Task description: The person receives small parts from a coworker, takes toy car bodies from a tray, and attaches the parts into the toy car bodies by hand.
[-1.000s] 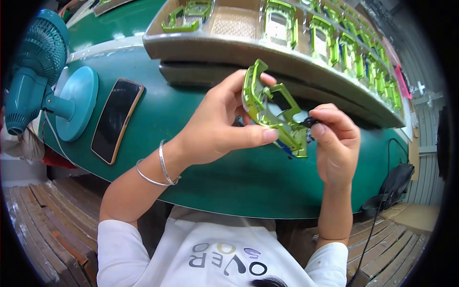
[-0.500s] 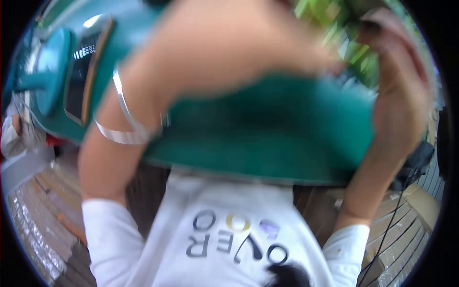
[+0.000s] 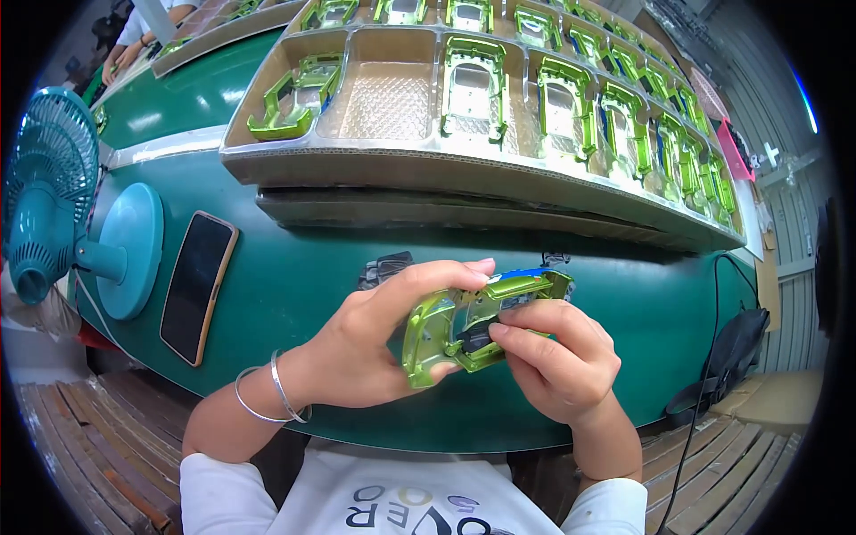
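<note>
A glossy green plastic frame point(image 3: 428, 332) is held tilted above the green table. My left hand point(image 3: 357, 343) grips it from the left, thumb and fingers around its edges. A blue strip point(image 3: 517, 275) runs along the frame's far side. With thumb and forefinger, my right hand point(image 3: 571, 361) pinches a small black part point(image 3: 476, 337) against the frame's near side. Its exact kind is unclear, and my fingertips cover part of it. Just beyond my left hand lie several small black pieces point(image 3: 385, 269) on the table.
A cardboard tray point(image 3: 357, 160) with clear compartments holds several similar green frames across the table point(image 3: 294, 267). To the left are a phone point(image 3: 198, 287) and a teal fan point(image 3: 53, 187). A black bag point(image 3: 736, 352) hangs at the right edge. Another person's hands point(image 3: 125, 53) show far left.
Both hands were raised close to the camera and blurred. They are now lower, over the table, holding the green frame and black part. The view has tilted up, showing the tray.
</note>
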Motion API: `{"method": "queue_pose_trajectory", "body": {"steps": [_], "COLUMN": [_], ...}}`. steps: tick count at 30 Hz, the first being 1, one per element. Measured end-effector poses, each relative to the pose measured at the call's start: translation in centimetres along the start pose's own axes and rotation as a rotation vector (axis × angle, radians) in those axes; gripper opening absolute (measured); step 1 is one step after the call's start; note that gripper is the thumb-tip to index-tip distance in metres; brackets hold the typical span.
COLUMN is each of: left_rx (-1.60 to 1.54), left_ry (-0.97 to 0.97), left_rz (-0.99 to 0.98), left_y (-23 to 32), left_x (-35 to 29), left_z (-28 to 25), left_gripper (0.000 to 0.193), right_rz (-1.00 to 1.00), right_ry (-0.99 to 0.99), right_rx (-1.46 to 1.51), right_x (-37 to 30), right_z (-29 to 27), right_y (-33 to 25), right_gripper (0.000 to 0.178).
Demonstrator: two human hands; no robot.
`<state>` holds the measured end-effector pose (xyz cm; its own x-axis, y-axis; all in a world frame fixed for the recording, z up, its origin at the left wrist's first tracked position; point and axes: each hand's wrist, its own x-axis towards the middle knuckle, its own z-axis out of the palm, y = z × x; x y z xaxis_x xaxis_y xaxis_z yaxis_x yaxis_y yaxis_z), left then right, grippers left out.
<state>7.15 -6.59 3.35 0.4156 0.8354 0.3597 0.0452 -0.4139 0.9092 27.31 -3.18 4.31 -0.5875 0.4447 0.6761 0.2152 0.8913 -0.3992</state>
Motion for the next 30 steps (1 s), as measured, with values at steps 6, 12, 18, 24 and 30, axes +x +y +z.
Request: {"method": "queue_pose_trajectory", "body": {"steps": [6,12,18,24,30], "left_rx": [0.045,0.065,0.069,0.243,0.381], "left_ry": [0.022,0.032,0.029,0.043,0.057], "left_rz": [-0.003,0.033,0.042,0.208,0.298], "left_y": [-0.1,0.0,0.1,-0.3,-0.6], "left_x": [0.4,0.1,0.1,0.2,-0.1], "left_z": [0.0,0.0,0.2,0.3,0.2], "left_gripper": [0.057,0.056,0.057,0.057,0.059], "right_rz": [0.022,0.023,0.043,0.044,0.027], "right_ry": [-0.015,-0.018,-0.028,-0.071,-0.136], "right_rx": [-0.011,-0.012,-0.009,0.043,0.090], "right_x": [0.1,0.2,0.1,0.3,0.4], "right_z": [-0.2,-0.3,-0.6,-0.9,-1.1], "right_y": [0.4,0.2,-0.1,-0.1,-0.1], "right_gripper": [0.030,0.030,0.029,0.028,0.026]}}
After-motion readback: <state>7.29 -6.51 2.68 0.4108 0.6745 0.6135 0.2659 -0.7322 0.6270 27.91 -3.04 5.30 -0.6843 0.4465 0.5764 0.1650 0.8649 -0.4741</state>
